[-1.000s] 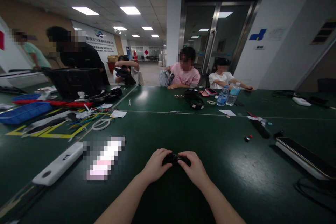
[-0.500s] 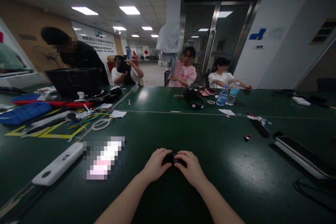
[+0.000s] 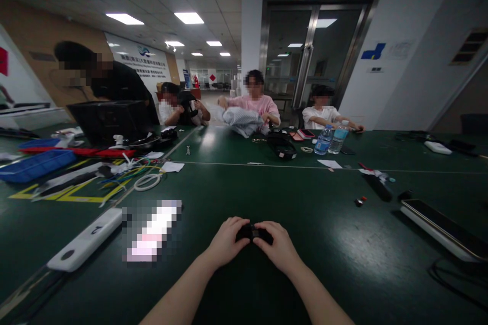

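A small black object (image 3: 253, 233), its kind too dark to make out, is between my two hands just above or on the green table (image 3: 328, 198). My left hand (image 3: 229, 239) is closed around its left end, thumb below and fingers on top. Around the right end curls my right hand (image 3: 277, 244) in a similar grip. Only the object's middle part shows; the fingers cover the rest. Left of my hands lies a phone-like slab with a bright, blurred-out screen (image 3: 154, 231).
At the left lies a white power strip (image 3: 87, 239), with a blue tray (image 3: 38, 165) and loose cables (image 3: 148, 182) beyond. A large phone-like device (image 3: 444, 228) lies at the right. Farther off stand two water bottles (image 3: 331, 139). Several people sit or stand across the table.
My hands keep their grip, with slightly more of the black object showing between them. Across the table, a person in pink has lowered a striped cloth from head height to the table edge.
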`<act>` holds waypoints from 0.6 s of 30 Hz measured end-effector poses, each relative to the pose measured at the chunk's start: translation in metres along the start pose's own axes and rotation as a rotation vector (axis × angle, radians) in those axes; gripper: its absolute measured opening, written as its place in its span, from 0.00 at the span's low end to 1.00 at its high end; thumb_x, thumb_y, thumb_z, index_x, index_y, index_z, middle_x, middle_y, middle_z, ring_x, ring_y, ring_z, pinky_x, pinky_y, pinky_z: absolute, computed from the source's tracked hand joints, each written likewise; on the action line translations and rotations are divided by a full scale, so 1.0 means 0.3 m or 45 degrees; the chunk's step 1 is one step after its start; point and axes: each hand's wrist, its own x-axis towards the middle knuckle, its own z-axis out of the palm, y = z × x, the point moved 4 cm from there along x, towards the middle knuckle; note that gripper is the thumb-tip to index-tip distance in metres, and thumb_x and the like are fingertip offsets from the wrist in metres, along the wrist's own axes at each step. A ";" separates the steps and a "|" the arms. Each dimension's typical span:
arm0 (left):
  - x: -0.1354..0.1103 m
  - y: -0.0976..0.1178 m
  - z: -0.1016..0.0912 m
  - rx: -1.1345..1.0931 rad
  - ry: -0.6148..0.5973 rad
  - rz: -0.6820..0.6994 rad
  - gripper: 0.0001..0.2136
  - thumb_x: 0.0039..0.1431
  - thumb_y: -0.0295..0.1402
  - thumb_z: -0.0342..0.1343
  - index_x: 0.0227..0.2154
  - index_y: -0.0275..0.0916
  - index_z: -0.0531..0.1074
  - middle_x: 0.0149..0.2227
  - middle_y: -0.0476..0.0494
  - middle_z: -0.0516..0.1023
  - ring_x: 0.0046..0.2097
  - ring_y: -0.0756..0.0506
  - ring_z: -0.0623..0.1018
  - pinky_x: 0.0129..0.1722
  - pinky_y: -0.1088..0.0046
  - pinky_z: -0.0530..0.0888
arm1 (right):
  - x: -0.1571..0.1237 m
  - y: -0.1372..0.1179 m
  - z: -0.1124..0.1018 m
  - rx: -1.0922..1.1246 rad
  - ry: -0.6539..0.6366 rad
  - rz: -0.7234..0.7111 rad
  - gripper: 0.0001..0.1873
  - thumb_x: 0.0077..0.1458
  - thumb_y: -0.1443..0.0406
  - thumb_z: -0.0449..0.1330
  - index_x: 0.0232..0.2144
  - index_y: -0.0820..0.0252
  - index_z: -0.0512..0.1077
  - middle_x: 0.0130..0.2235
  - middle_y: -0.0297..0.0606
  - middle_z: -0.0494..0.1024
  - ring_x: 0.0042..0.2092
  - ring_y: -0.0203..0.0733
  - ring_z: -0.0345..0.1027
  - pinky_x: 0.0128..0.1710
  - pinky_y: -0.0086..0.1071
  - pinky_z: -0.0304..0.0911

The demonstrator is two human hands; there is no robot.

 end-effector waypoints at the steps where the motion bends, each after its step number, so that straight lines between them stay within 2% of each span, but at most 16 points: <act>1: 0.000 -0.002 0.001 -0.001 -0.005 -0.006 0.21 0.53 0.34 0.54 0.51 0.44 0.63 0.50 0.44 0.68 0.51 0.43 0.66 0.51 0.65 0.63 | 0.000 0.001 -0.002 0.015 0.006 0.011 0.16 0.49 0.58 0.57 0.43 0.49 0.70 0.48 0.35 0.71 0.52 0.45 0.61 0.52 0.42 0.54; 8: 0.001 0.011 -0.006 0.009 -0.018 -0.026 0.22 0.52 0.36 0.55 0.51 0.43 0.63 0.50 0.44 0.67 0.52 0.43 0.65 0.53 0.64 0.62 | 0.012 0.011 0.005 0.018 0.034 -0.059 0.16 0.53 0.58 0.52 0.43 0.54 0.70 0.46 0.37 0.73 0.50 0.43 0.64 0.51 0.38 0.56; 18: -0.005 0.011 -0.013 -0.007 -0.024 -0.049 0.21 0.54 0.36 0.54 0.52 0.45 0.63 0.51 0.45 0.67 0.52 0.43 0.65 0.51 0.64 0.64 | 0.006 0.012 0.002 0.044 0.021 0.001 0.15 0.53 0.59 0.53 0.43 0.52 0.69 0.46 0.35 0.73 0.50 0.43 0.64 0.50 0.39 0.58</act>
